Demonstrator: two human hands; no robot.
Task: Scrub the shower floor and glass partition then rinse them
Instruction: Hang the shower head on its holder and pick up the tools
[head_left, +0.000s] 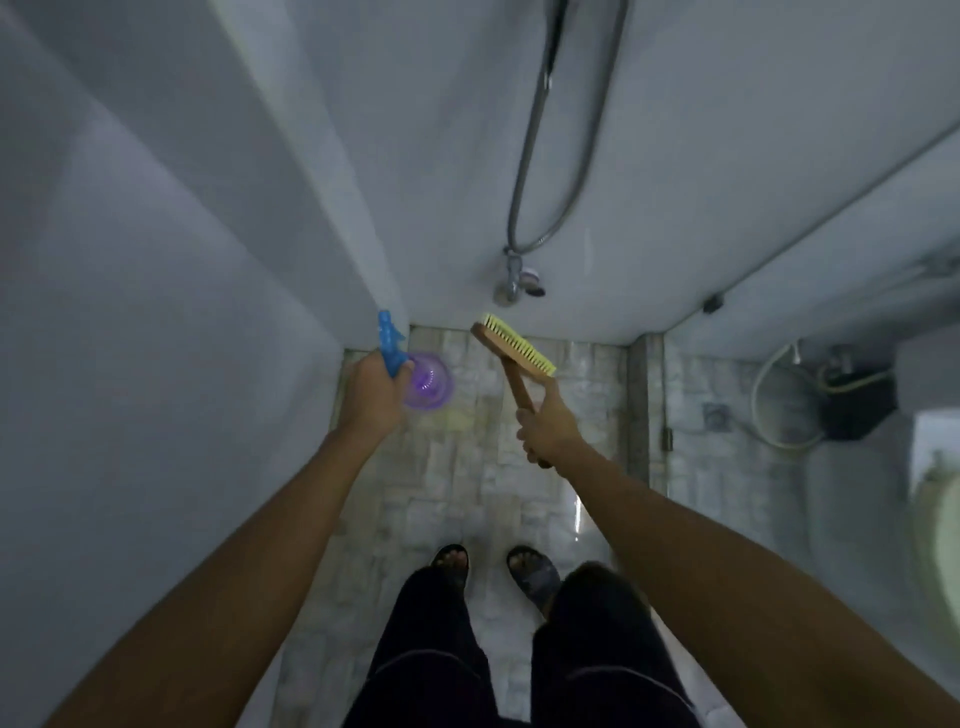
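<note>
My left hand (371, 395) grips a spray bottle (426, 382) with a blue trigger head and a purple see-through body, held above the far left corner of the shower floor (467, 493). My right hand (548, 431) holds the wooden handle of a scrub brush (514, 345) with yellow bristles, its head raised near the back wall. The floor is pale stone tile. The glass partition (727, 467) runs along the right side of the stall.
A shower hose (540, 130) hangs on the back wall above a tap (511, 283). Beyond the glass are a toilet (940, 530), a hose and a dark box (860, 405). My sandalled feet (452, 564) stand on the near floor. A white wall closes the left.
</note>
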